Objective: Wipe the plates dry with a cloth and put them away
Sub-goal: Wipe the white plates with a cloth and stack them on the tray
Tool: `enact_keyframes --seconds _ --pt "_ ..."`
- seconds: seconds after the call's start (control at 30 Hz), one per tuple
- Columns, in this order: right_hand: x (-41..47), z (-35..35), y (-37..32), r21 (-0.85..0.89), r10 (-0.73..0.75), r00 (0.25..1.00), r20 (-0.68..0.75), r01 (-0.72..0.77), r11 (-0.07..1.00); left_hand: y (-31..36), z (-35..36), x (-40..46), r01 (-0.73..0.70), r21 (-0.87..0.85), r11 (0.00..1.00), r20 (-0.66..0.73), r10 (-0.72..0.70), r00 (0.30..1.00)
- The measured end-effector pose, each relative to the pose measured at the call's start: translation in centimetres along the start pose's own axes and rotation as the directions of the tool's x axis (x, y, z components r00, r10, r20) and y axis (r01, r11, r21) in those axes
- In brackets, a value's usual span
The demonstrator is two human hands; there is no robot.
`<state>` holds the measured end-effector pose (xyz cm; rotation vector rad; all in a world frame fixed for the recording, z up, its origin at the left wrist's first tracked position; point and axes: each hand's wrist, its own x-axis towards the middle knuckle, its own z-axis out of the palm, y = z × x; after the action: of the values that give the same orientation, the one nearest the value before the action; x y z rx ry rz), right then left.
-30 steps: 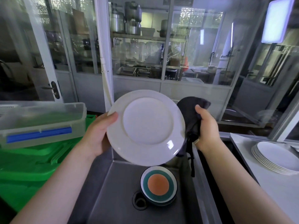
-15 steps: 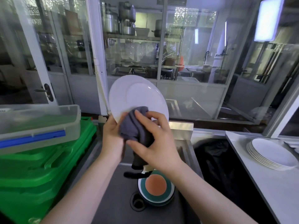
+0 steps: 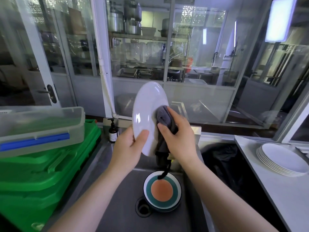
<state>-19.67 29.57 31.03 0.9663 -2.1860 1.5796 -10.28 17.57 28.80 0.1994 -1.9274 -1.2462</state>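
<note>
White plate (image 3: 147, 114) is held upright over the sink (image 3: 117, 206), turned more edge-on to the camera than half a second ago, when its face showed nearly round. One second ago the plate faced the camera flat and the cloth (image 3: 164, 124) was off to its right, not touching; now the cloth is pressed on the plate's face.

Left hand (image 3: 129, 148): clamped on the lower rim, thumb over the front face, fingers behind. Right hand (image 3: 177, 139): fingers curled round the grey cloth, bunching it against the middle-right of the plate. Hands are close together, plate between them. A dark strap from the cloth hangs down over the patterned plate (image 3: 162, 190).

Patterned plate (orange centre, teal ring) lies flat on the sink floor just beside the drain (image 3: 143, 208), directly below the held plate, well apart from it.

Edges and room: green crates (image 3: 41, 173) with a clear lidded box (image 3: 40, 126) on top flank the sink's left rim. Brown pump bottle (image 3: 113, 133) stands at the back left corner, near the left hand. Right of the sink, a dark bin bag (image 3: 222, 158), then the white table (image 3: 284, 198) carrying a stack of white plates (image 3: 282, 159); bare table surface shows in front of the stack. Glass partition behind.
</note>
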Motion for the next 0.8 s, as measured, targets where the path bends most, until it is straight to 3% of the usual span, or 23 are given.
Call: enact_keyframes --seconds 0.13,0.2,0.33,0.43,0.5,0.53,0.57,0.63,0.67,0.73,0.77,0.8 --pt "-1.0 0.6 -0.7 0.266 0.128 0.989 0.066 -0.142 0.954 0.5 -0.2 -0.1 -0.241 0.343 0.908 0.078 0.228 0.971" --pt "-1.2 0.6 -0.7 0.438 0.208 0.972 0.107 -0.234 0.868 1.3 -0.3 0.2 -0.364 0.499 0.786 0.158 0.330 0.931" --pt "-0.8 0.6 -0.8 0.614 0.207 0.966 0.154 -0.257 0.746 3.3 0.1 0.9 -0.542 0.711 0.449 0.352 0.440 0.826" --pt "-0.7 0.5 -0.7 0.717 0.300 0.933 0.198 -0.347 0.605 4.1 1.0 1.4 -0.548 0.796 0.257 0.465 0.320 0.826" --pt "-1.0 0.3 -0.2 0.756 0.389 0.902 0.188 -0.386 0.529 3.7 1.1 1.4 -0.588 0.783 0.204 0.538 0.254 0.804" --pt "-1.1 0.1 0.2 0.777 0.427 0.885 0.187 -0.399 0.487 3.4 0.8 1.4 -0.588 0.768 0.254 0.542 0.232 0.808" --pt "-1.3 -0.1 0.7 0.799 0.459 0.869 0.186 -0.406 0.444 2.9 0.2 1.4 -0.550 0.740 0.388 0.516 0.197 0.834" --pt "-1.4 -0.8 1.9 0.818 0.506 0.846 0.166 -0.405 0.409 1.6 -0.8 1.3 -0.346 0.553 0.758 0.422 0.103 0.901" --pt "-1.5 -1.2 2.5 0.813 0.520 0.841 0.147 -0.403 0.421 0.5 -1.0 1.0 -0.251 0.432 0.866 0.344 0.099 0.934" --pt "-1.5 -1.9 3.3 0.799 0.515 0.848 0.126 -0.395 0.454 -1.3 -0.8 0.7 -0.055 0.258 0.965 0.121 0.024 0.992" --pt "-1.5 -2.1 3.6 0.794 0.512 0.850 0.126 -0.396 0.461 -1.8 -0.7 0.7 0.105 0.090 0.990 0.062 -0.111 0.992" --pt "-1.6 -2.1 3.9 0.789 0.514 0.848 0.126 -0.400 0.467 -1.9 -0.4 0.7 0.295 -0.150 0.944 0.104 -0.281 0.954"
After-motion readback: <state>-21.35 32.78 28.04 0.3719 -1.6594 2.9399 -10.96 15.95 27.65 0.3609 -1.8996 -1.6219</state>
